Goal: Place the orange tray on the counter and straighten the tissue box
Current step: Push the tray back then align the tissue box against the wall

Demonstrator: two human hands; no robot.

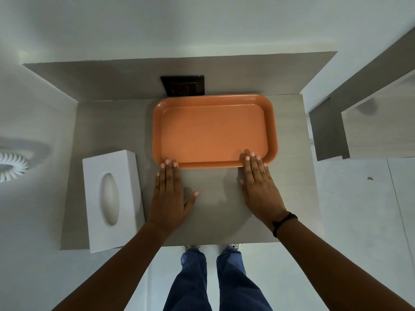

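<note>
The orange tray (214, 131) lies flat and empty on the grey counter (112, 122), toward its back right, close to the wall. My left hand (169, 194) rests flat, fingers spread, with its fingertips touching the tray's near left rim. My right hand (258, 185) lies flat too, its fingertips over the near right rim. Neither hand grips anything. The white tissue box (112, 198) sits at the counter's left front, slightly turned, its near end hanging over the front edge.
A dark wall socket plate (184, 85) sits just behind the tray. A grey ledge (330, 129) stands to the right of the counter. A white round vent-like fixture (12, 166) shows at far left. My legs stand below the counter's front edge.
</note>
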